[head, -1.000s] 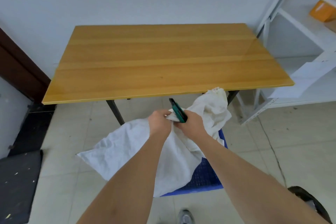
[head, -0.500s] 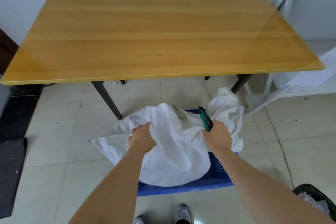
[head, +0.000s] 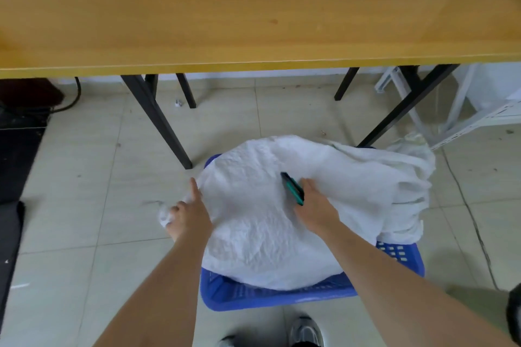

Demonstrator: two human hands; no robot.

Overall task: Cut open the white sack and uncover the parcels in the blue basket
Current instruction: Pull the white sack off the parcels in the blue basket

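Wooden table (head: 253,8) is standing just beyond, its dark legs (head: 158,121) coming down near the blue basket (head: 270,297) | white sack (head: 282,220) is draping over the basket, hiding what's inside | left hand (head: 189,217) is bunching the sack's left edge, forefinger straight | right hand (head: 315,208) is gripping a green-black cutter (head: 293,187) against the sack's top

A wooden table (head: 253,8) fills the upper frame, its black legs (head: 158,121) standing on a pale tiled floor (head: 70,191). A white metal rack (head: 462,118) stands at the right edge. A black mat (head: 14,177) lies along the left edge, with a dark cable (head: 74,97) above it under the table.
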